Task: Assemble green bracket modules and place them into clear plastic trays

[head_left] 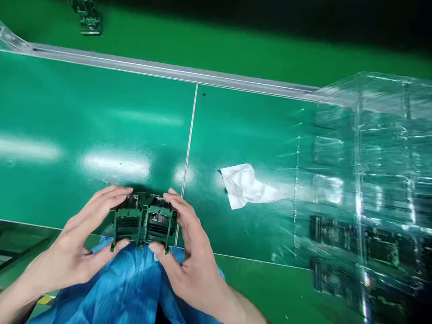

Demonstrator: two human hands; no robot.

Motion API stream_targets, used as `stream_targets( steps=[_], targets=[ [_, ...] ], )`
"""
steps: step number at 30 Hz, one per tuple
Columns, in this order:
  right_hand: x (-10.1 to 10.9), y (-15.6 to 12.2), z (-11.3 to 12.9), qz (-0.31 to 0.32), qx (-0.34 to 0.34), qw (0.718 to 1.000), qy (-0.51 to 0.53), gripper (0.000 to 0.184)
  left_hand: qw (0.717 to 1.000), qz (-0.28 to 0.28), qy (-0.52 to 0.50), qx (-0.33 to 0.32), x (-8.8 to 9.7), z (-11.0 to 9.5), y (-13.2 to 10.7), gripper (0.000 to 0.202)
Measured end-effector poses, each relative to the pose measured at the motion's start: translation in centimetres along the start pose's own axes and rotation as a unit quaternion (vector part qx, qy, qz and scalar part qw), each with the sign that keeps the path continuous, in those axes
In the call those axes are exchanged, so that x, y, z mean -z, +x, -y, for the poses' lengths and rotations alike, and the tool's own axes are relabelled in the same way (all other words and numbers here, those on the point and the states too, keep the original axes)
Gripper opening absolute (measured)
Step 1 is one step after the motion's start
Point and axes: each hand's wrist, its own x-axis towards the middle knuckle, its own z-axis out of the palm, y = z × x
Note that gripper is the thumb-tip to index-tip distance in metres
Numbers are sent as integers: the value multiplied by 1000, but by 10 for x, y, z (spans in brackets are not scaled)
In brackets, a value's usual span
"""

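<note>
Near the front edge of the green table (256, 243), I hold two small dark green plastic frames side by side. My left hand (86, 240) grips the left frame (128, 220), fingers at its far side and thumb at its near side. The right frame (158, 220) sits between the thumb and fingers of my right hand (192, 243). The two frames touch or nearly touch at the middle and tilt slightly away from each other. Dark slots and some shiny bits show inside them. Their exact kind I cannot make out.
A crumpled white cloth or tissue (245, 184) lies right of my hands. Farther right stand clear plastic trays (327, 153), with several dark parts (334, 231) at their near end. A metal rail (151, 69) borders the table's far side. Beyond it is a dark green object (89, 18).
</note>
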Motion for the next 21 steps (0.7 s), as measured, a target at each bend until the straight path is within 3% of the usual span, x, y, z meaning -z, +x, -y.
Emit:
stream_targets(
  steps=[11, 17, 21],
  targets=[
    [11, 5, 1, 26, -146, 989, -17, 69, 996, -26, 74, 42, -3, 6, -5, 67],
    [13, 2, -3, 20, -174, 983, -56, 75, 992, -28, 103, 71, -6, 15, -13, 67],
    [11, 0, -1, 11, -137, 983, -119, 74, 993, -16, 97, 68, -6, 17, -12, 65]
  ],
)
